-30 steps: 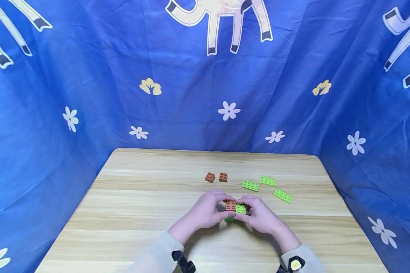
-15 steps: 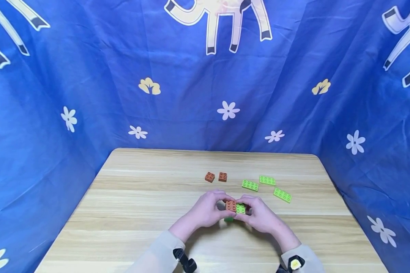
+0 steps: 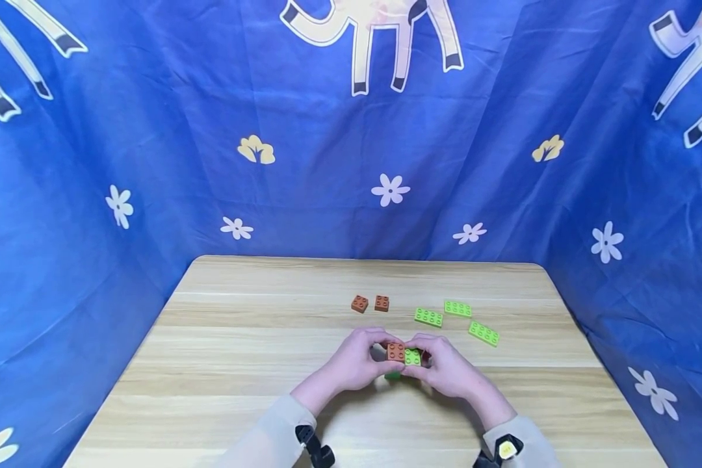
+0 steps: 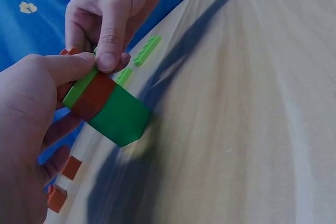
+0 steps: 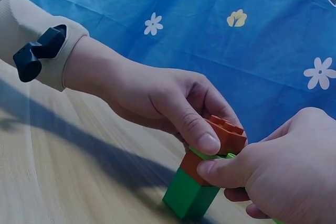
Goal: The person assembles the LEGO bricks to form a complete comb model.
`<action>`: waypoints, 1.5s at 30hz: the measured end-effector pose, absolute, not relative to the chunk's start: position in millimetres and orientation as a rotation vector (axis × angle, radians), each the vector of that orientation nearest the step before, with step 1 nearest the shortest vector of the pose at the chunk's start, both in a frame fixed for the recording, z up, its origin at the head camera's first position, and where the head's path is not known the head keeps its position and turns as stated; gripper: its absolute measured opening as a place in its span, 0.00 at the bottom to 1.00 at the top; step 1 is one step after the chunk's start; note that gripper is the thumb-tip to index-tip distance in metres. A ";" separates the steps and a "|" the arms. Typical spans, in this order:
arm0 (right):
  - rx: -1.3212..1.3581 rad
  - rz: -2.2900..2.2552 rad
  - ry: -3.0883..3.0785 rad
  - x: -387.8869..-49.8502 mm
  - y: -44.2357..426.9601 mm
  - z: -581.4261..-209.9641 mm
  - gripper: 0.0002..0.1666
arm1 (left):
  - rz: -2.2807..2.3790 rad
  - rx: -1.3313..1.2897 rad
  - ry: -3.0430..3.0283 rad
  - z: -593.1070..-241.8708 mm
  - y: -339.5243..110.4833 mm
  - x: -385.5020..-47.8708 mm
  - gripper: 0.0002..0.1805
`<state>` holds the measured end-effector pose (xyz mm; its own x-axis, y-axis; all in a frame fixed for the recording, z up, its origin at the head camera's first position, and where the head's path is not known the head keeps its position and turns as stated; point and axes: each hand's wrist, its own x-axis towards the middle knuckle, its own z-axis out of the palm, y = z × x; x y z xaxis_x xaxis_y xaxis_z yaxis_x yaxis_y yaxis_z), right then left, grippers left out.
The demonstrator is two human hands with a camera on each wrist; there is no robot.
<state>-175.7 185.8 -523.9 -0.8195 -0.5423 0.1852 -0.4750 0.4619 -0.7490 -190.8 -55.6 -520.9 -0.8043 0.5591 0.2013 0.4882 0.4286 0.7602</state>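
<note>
Both hands meet at a small stack of toy building bricks near the middle of the table. A dark green brick (image 5: 190, 195) forms its base, with a reddish-brown brick (image 4: 94, 98) above and a thin lime green plate (image 3: 412, 357) over that. On the plate's left half sits an orange-brown brick (image 3: 395, 351), pinched between the thumb and fingers of my left hand (image 3: 353, 364). My right hand (image 3: 447, 370) pinches the right part of the stack at the lime plate. Fingers hide parts of the bricks. Whether the base touches the table, I cannot tell.
Beyond the hands lie two loose brown bricks, a left one (image 3: 359, 303) and a right one (image 3: 382, 303). Three lime green plates, the nearest of them to the hands (image 3: 429, 317), lie at the back right. Blue patterned cloth (image 3: 327, 214) surrounds the wooden table (image 3: 240, 338).
</note>
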 end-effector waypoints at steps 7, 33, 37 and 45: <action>-0.921 -1.281 2.627 -177.7 186.0 -522.5 0.22 | 1.432 0.899 2.576 -524.4 -55.4 -188.3 0.28; -0.940 -1.266 2.635 -177.9 187.3 -520.7 0.21 | 1.398 0.956 2.695 -521.4 -52.0 -188.1 0.21; -0.927 -1.261 2.635 -177.0 188.0 -519.7 0.21 | 1.428 0.936 2.674 -523.5 -50.8 -187.3 0.21; -0.993 -1.285 2.622 -176.5 187.1 -523.3 0.21 | 1.385 0.962 2.706 -524.9 -52.7 -185.2 0.22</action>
<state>-176.5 187.1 -523.3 -0.7910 -0.5713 0.2192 -0.5232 0.4457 -0.7263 -185.2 -52.7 -524.9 -0.8170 0.4913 0.3017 0.5320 0.4407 0.7230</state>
